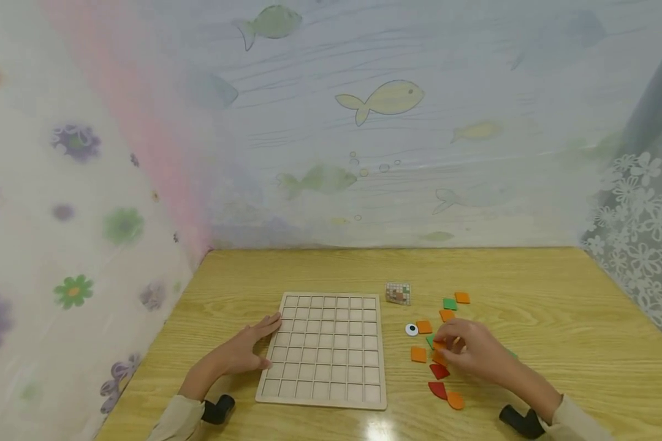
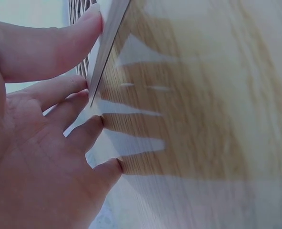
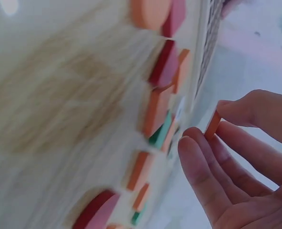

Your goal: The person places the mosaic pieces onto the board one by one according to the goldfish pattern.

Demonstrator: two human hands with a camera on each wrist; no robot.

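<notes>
Beige cloth of the left sleeve (image 1: 178, 419) rises at the lower left of the frame, a black wrist strap mount (image 1: 219, 409) beside it. Just above, the left hand (image 1: 241, 349) rests at the left edge of a pale wooden board (image 1: 325, 343); its grip is wide, fingers reaching out straight and thumb touching the board's side. That board, ruled into small squares, lies flat on the wood-grain desk (image 1: 535, 288) at lower centre.

Near its upper right corner lies a small card (image 1: 398, 293) with a gridded picture (too small to read). Right of the board come a white disc (image 1: 411, 329) with a dark middle, like an eye, and loose orange squares (image 1: 418, 354), one of them just beside the disc. Two red pieces (image 1: 437, 389) lie below, next to a rounded orange piece (image 1: 455, 400); a green square (image 1: 449, 304) lies higher up.

Over this scatter, right of centre, hangs the right hand (image 1: 474, 349), its grip narrow: thumb and fingers pinch an orange tile (image 3: 212, 125) (clearest from the right wrist), raised off the desk. The right sleeve (image 1: 576, 419) fills the lower right.
</notes>
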